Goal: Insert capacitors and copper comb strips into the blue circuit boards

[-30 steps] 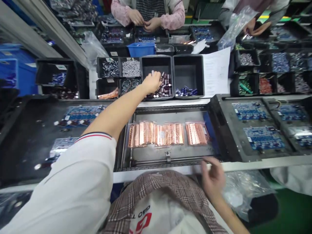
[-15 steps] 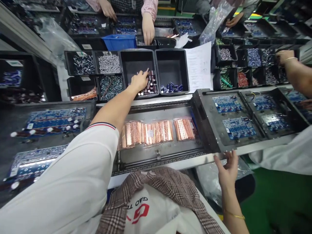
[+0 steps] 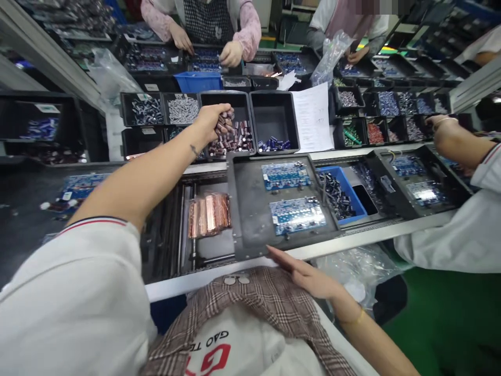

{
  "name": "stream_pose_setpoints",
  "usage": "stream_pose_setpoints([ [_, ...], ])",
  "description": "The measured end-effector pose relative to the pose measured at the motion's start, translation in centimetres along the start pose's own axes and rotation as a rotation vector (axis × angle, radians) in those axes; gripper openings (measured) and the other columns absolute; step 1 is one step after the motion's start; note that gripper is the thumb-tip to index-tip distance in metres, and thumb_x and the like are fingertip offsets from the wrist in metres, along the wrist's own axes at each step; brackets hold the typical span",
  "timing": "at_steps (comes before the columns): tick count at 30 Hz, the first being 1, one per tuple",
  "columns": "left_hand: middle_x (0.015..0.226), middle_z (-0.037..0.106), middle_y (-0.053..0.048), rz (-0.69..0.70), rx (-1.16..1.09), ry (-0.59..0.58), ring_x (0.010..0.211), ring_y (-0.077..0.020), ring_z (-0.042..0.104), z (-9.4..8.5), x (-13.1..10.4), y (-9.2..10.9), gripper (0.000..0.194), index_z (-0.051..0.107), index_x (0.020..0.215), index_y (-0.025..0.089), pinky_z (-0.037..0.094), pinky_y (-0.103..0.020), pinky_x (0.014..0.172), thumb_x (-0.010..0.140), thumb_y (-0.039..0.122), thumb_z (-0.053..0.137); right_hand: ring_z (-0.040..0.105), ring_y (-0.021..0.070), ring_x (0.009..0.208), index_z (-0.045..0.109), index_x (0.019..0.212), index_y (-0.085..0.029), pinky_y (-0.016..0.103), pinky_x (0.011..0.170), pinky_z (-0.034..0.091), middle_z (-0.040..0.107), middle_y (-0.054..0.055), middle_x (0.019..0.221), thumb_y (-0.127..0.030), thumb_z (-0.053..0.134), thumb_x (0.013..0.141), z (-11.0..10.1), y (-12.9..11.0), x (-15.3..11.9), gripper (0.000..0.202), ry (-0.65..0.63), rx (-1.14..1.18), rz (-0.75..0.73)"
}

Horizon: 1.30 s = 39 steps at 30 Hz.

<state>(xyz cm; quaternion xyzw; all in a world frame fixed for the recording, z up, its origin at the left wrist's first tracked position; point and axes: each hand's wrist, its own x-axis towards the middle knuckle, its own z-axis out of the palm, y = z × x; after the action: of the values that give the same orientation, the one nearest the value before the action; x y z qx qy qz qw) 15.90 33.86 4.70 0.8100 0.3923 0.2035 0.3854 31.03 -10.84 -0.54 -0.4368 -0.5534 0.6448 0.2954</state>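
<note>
My left hand (image 3: 214, 121) is closed round several dark brown cylindrical parts, just above a black bin (image 3: 251, 112) that holds more brown cylinders (image 3: 238, 137). Fingers stretched out, my right hand (image 3: 307, 274) holds nothing and has its fingertips by the near edge of a black tray (image 3: 252, 209). Two blue circuit boards lie in that tray, an upper one (image 3: 285, 175) and a lower one (image 3: 298, 215). Beside the brown parts, another black bin (image 3: 274, 107) contains blue cylinders (image 3: 274, 144).
Copper-coloured strips (image 3: 209, 214) in clear plastic lie left of the tray. A blue bin (image 3: 354, 201) of dark parts stands to its right. Printed sheets (image 3: 311, 117) are beside the bins. A person's hands (image 3: 231, 53) work across the line; another person's hand (image 3: 440, 122) is at right.
The tray with two boards has slid left, covering part of the copper strips and uncovering the blue bin. My right hand has moved left with it. My left hand has lifted with brown parts.
</note>
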Motion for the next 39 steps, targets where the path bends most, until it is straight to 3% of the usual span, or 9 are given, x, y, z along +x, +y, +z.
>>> stream_pose_setpoints([
  [5, 0.058, 0.051, -0.003, -0.275, -0.602, -0.071, 0.057, -0.0136, 0.049, 0.0, -10.5, 3.2, 0.026, 0.057, 0.094, 0.019, 0.031, -0.024, 0.042, 0.088, 0.043, 0.051, 0.024, 0.0171, 0.146, 0.008, 0.154, -0.026, 0.042, 0.12, 0.018, 0.019, 0.007, 0.161, -0.053, 0.037, 0.097, 2.3, -1.0, 6.5, 0.069, -0.338, -0.023, -0.093],
  [9, 0.055, 0.049, -0.003, -0.516, -1.135, -0.13, 0.045, -0.0084, 0.045, 0.4, -18.7, 5.6, 0.014, 0.056, 0.078, 0.016, 0.021, -0.014, 0.031, 0.081, 0.026, 0.065, 0.035, 0.0195, 0.142, 0.014, 0.154, -0.021, 0.037, 0.117, 0.03, 0.029, 0.011, 0.157, -0.049, 0.048, 0.094, 4.4, -3.8, 8.4, 0.074, -0.406, -0.254, -0.091],
  [12, 0.058, 0.051, -0.003, -0.65, -1.343, -0.126, 0.043, -0.0071, 0.046, 1.2, -23.6, 7.1, 0.012, 0.056, 0.076, 0.013, 0.019, -0.011, 0.028, 0.082, 0.02, 0.063, 0.066, 0.0156, 0.109, 0.055, 0.134, -0.027, 0.032, 0.101, 0.05, 0.069, 0.003, 0.121, -0.036, 0.049, 0.096, 4.4, -8.0, 8.2, 0.039, -0.112, -0.55, -0.212],
  [15, 0.056, 0.051, -0.002, -0.739, -1.435, -0.099, 0.041, -0.0078, 0.047, 2.9, -26.9, 8.1, 0.012, 0.058, 0.077, 0.012, 0.023, -0.011, 0.026, 0.085, 0.02, 0.06, 0.061, 0.0177, 0.113, 0.062, 0.124, -0.027, 0.036, 0.101, 0.05, 0.064, 0.006, 0.124, -0.03, 0.054, 0.094, 3.7, -11.5, 9.0, 0.031, 0.407, -0.817, -0.454],
  [17, 0.054, 0.048, -0.001, -0.797, -1.48, -0.097, 0.039, -0.0085, 0.046, 4.1, -28.0, 8.5, 0.013, 0.058, 0.077, 0.013, 0.024, -0.012, 0.026, 0.087, 0.022, 0.057, 0.059, 0.0188, 0.113, 0.063, 0.122, -0.025, 0.036, 0.097, 0.052, 0.061, 0.009, 0.123, -0.029, 0.055, 0.093, 3.3, -12.4, 10.2, 0.03, 0.469, -0.939, -0.558],
  [20, 0.057, 0.048, 0.0, -0.859, -1.584, -0.142, 0.04, -0.0085, 0.047, 5.1, -28.4, 8.5, 0.016, 0.056, 0.077, 0.014, 0.024, -0.012, 0.026, 0.09, 0.022, 0.05, 0.063, 0.0157, 0.101, 0.066, 0.114, -0.024, 0.032, 0.089, 0.054, 0.065, 0.006, 0.108, -0.026, 0.052, 0.095, 1.8, -12.3, 12.2, 0.023, 0.388, -0.989, -0.594],
  [25, 0.069, 0.051, -0.001, -0.872, -1.718, -0.163, 0.044, -0.0058, 0.045, 5.0, -27.9, 7.3, 0.011, 0.057, 0.081, 0.013, 0.023, -0.011, 0.028, 0.088, 0.022, 0.052, 0.063, 0.0174, 0.099, 0.066, 0.104, -0.023, 0.035, 0.091, 0.052, 0.068, 0.005, 0.102, -0.017, 0.051, 0.093, -4.1, -9.9, 15.5, 0.02, 0.46, -1.027, -0.416],
  [28, 0.075, 0.053, -0.002, -0.915, -1.723, -0.123, 0.044, -0.0059, 0.046, 5.1, -27.9, 6.8, 0.013, 0.062, 0.09, 0.014, 0.022, -0.011, 0.029, 0.084, 0.021, 0.053, 0.063, 0.0178, 0.097, 0.066, 0.1, -0.021, 0.036, 0.089, 0.051, 0.068, 0.005, 0.1, -0.013, 0.049, 0.092, -6.8, -7.8, 17.5, 0.021, 0.391, -1.073, -0.303],
  [39, 0.074, 0.055, -0.003, -1.02, -1.804, -0.06, 0.045, -0.0072, 0.049, 6.6, -27.8, 7.2, 0.021, 0.064, 0.101, 0.011, 0.024, -0.013, 0.027, 0.091, 0.023, 0.051, 0.063, 0.0204, 0.095, 0.066, 0.104, -0.022, 0.038, 0.088, 0.052, 0.068, 0.006, 0.099, -0.02, 0.048, 0.094, -7.2, -7.2, 18.8, 0.021, 0.318, -1.271, -0.257],
])
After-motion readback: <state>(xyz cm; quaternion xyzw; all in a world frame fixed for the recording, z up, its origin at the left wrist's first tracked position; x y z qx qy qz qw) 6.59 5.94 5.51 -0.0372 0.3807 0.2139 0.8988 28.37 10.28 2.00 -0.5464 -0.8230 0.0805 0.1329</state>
